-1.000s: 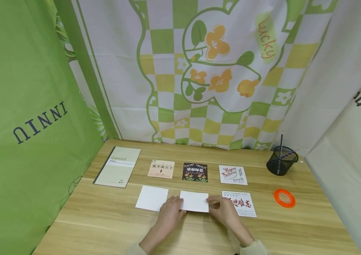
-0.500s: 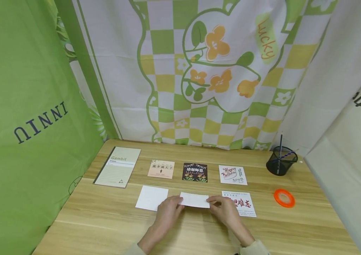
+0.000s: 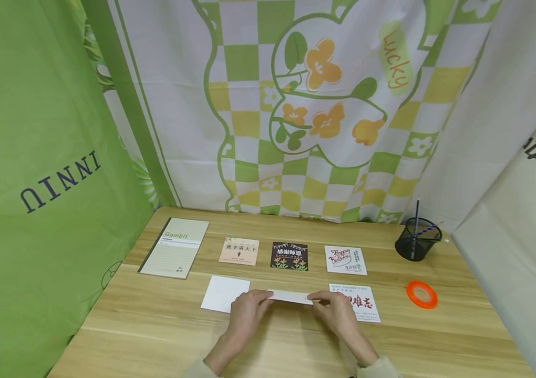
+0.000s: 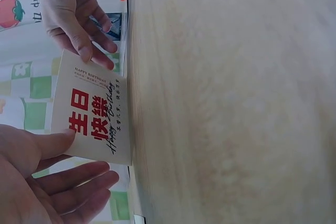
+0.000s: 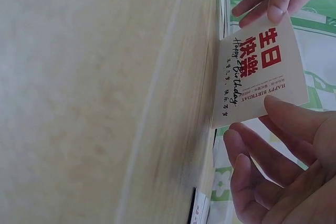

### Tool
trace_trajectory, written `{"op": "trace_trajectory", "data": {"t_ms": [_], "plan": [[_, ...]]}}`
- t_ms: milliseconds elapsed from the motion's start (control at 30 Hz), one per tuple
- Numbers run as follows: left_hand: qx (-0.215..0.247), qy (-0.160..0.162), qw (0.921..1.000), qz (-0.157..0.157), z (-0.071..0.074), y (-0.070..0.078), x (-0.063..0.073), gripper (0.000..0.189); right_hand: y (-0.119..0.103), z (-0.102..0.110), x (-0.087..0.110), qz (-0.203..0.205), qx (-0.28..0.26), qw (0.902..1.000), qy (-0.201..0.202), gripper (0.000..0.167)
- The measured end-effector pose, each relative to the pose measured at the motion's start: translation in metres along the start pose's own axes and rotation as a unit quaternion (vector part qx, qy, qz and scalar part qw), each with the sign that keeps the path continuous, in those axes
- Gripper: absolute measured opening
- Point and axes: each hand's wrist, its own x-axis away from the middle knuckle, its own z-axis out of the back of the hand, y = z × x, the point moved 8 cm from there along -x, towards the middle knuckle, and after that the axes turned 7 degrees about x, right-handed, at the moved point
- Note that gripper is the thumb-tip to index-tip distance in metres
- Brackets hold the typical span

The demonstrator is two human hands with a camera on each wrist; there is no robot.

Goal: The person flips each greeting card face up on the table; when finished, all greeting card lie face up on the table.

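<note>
Tabletop (image 3: pixel 291 349) below, left hand (image 3: pixel 245 314) and right hand (image 3: pixel 337 311) pinch a birthday card (image 4: pixel 94 109) between them.

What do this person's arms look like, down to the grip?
The left sleeve and right sleeve are pale beige; a dark bit beside the latter is too cropped to identify. The left-hand grip and right-hand grip wear no visible gloves or rings.

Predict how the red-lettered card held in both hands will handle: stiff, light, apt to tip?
Probably fairly stiff: the card looks nearly flat, held only near its sides by the left hand and right hand. Likely light: it appears thin. Apt to tip flat if released, I'd guess, since it is tilted up steeply.
</note>
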Motion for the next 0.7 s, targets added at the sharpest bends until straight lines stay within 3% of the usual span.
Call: {"op": "trace_trajectory", "data": {"t_ms": [433,700], "plan": [[0.050,0.014,0.9986,0.009,0.0028,0.0016,-0.0020,0.013,0.0044,-0.0020,0.0001,0.004,0.009,1.0000,0.000,0.016],[0.028,0.019,0.9990,0.029,0.0059,0.0000,-0.0047,0.011,0.0041,-0.0001,0.0007,-0.014,0.009,0.9998,-0.005,0.010]]}}
